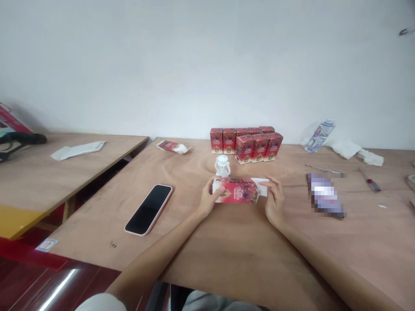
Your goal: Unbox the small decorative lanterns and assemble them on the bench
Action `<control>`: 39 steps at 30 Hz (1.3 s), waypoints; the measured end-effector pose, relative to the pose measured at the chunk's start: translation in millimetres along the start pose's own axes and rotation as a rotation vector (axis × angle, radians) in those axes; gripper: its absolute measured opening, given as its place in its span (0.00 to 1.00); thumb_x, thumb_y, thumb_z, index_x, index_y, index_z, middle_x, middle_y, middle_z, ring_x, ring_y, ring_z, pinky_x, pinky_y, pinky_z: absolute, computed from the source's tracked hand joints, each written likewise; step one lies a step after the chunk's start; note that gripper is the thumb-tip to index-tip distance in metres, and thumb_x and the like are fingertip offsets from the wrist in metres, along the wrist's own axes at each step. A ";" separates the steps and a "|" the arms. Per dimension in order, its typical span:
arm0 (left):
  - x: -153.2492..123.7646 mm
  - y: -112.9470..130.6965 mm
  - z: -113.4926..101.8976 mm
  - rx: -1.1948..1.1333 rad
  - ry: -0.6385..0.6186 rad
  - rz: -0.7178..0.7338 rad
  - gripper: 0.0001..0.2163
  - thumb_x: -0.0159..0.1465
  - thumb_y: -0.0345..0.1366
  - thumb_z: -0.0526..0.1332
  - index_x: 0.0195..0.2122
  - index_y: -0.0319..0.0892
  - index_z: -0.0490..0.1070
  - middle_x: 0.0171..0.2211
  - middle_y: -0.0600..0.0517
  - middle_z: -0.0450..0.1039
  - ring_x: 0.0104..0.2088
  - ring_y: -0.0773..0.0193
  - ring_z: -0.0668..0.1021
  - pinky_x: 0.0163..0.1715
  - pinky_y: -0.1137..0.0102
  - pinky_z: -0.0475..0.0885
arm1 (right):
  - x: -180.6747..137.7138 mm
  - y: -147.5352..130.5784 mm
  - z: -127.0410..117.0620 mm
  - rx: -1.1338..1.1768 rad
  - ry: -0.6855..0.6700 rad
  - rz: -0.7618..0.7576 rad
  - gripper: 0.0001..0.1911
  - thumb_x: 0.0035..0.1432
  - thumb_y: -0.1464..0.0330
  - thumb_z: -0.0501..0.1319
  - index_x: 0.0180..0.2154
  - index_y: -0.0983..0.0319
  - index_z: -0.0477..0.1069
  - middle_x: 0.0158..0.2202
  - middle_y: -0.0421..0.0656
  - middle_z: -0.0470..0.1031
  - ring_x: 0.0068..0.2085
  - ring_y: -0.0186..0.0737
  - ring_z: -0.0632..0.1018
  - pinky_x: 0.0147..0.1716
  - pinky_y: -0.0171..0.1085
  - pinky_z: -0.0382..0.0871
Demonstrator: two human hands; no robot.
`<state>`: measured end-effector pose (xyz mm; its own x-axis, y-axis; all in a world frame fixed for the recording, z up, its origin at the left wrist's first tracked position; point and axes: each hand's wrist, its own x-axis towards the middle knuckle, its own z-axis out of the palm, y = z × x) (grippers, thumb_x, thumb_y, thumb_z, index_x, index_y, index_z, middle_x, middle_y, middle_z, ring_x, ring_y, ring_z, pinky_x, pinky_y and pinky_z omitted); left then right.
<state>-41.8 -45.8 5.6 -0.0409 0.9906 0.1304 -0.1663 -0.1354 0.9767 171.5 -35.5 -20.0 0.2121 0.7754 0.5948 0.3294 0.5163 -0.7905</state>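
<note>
A person's left hand (211,195) has its fingers (220,189) clamped on the left end of a red carton (239,192) lying on its side on a plywood desk (227,250). The right hand (275,196) rests at the carton's right end, fingers on its open white flap (261,185); whether they pinch it cannot be told. Just behind the carton stands a small white bottle (222,166), and farther behind it a cluster of matching red cartons (249,144). A pink-cased phone (149,209) lies left of the carton, a screwdriver (369,180) well to its right
</note>
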 end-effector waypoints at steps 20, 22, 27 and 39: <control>-3.5 6.4 -2.7 0.058 -0.161 0.191 0.28 0.46 0.39 0.70 0.47 0.43 0.62 0.44 0.49 0.70 0.43 0.60 0.73 0.43 0.69 0.68 | 8.4 5.1 7.0 0.374 -0.348 0.388 0.10 0.40 0.60 0.68 0.25 0.59 0.76 0.30 0.42 0.77 0.36 0.45 0.75 0.42 0.44 0.68; -4.3 7.0 -1.6 0.057 -0.170 0.204 0.28 0.45 0.38 0.70 0.47 0.43 0.62 0.44 0.50 0.70 0.43 0.61 0.74 0.43 0.70 0.68 | 8.8 6.0 6.3 0.386 -0.323 0.431 0.11 0.39 0.60 0.68 0.22 0.60 0.75 0.24 0.40 0.75 0.30 0.42 0.75 0.34 0.42 0.69; 7.6 9.7 -14.6 -0.028 -0.031 0.183 0.25 0.46 0.40 0.70 0.45 0.42 0.66 0.40 0.51 0.73 0.38 0.63 0.76 0.37 0.72 0.71 | 31.8 -3.9 -6.0 0.454 -0.185 0.403 0.12 0.41 0.59 0.68 0.21 0.60 0.72 0.37 0.42 0.75 0.39 0.41 0.76 0.38 0.40 0.70; 33.1 29.2 -51.3 -0.788 0.073 -0.226 0.18 0.61 0.46 0.53 0.45 0.39 0.69 0.36 0.47 0.77 0.36 0.61 0.79 0.32 0.71 0.75 | 121.9 -50.1 -17.3 0.228 -0.094 0.217 0.10 0.45 0.61 0.64 0.25 0.61 0.70 0.28 0.40 0.75 0.30 0.39 0.76 0.30 0.40 0.73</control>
<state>-98.6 -17.9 29.7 0.0169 0.9955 -0.0931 -0.8196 0.0672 0.5689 196.8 26.9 94.7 0.1650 0.9008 0.4016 0.0689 0.3957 -0.9158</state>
